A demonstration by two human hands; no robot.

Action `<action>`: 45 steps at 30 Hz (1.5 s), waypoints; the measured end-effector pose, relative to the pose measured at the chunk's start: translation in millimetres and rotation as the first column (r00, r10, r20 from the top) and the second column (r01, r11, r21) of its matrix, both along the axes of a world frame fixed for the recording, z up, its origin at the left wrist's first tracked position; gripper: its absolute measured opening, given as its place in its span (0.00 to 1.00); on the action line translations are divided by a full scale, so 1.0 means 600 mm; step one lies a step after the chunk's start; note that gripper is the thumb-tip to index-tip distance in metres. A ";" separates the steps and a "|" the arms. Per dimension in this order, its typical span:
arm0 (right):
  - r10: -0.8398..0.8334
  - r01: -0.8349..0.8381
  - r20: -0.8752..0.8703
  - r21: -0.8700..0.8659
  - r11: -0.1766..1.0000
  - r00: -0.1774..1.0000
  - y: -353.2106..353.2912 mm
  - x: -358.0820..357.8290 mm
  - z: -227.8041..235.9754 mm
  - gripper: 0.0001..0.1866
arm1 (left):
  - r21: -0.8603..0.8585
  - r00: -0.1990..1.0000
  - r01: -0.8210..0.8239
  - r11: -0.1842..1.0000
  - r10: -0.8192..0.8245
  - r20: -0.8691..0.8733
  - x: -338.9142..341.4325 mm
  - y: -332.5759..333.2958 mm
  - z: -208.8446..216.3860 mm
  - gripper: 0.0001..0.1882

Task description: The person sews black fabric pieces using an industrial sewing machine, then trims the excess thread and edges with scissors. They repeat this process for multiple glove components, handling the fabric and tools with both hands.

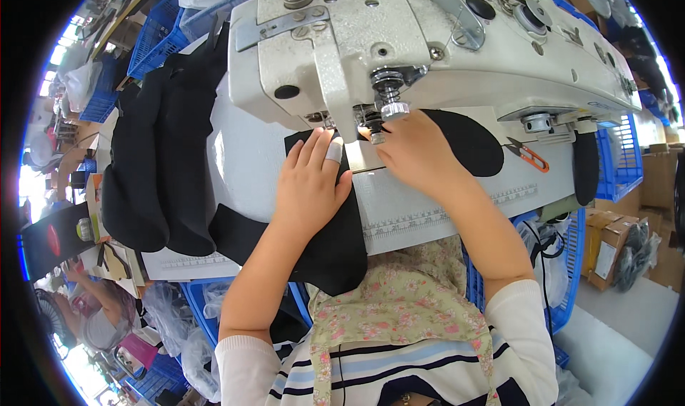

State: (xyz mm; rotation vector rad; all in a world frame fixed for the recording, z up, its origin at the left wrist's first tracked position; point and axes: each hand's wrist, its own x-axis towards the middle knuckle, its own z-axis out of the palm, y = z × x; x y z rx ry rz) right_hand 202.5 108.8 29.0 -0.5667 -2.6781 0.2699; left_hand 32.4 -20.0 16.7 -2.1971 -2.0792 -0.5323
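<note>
A white sewing machine stands before me, its needle area above a black fabric piece. My left hand lies flat on this fabric, just left of the presser foot, fingers stretched forward; one finger wears a pale wrap. Close against the right side of the needle area, my right hand has its fingers bent and closed at the edge of a rounded black fabric piece. The machine head partly hides those fingertips. The near fabric hangs over the table's front edge.
Several long black pieces are draped at the left of the table. Orange-handled thread snips lie on the right. A ruler strip runs along the front edge. Blue crates and cardboard boxes stand at the right; another person sits far left.
</note>
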 end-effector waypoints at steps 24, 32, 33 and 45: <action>-0.027 0.027 -0.004 -0.041 0.999 1.000 -0.017 -0.009 -0.029 0.07 | -0.028 0.989 -0.121 0.992 0.118 -0.086 0.036 -0.019 -0.010 0.26; -0.015 0.009 -0.047 -0.134 0.991 0.999 -0.028 -0.009 -0.037 0.16 | -0.063 0.987 -0.114 0.991 0.106 -0.117 0.037 -0.029 -0.016 0.30; -0.018 0.011 -0.044 -0.144 0.990 0.999 -0.030 -0.009 -0.037 0.16 | -0.067 0.988 -0.111 0.992 0.103 -0.113 0.036 -0.030 -0.014 0.29; -0.017 0.001 -0.152 -0.106 0.994 0.988 -0.059 -0.017 -0.028 0.12 | -0.020 0.992 -0.072 0.997 0.070 -0.102 0.021 -0.026 -0.018 0.25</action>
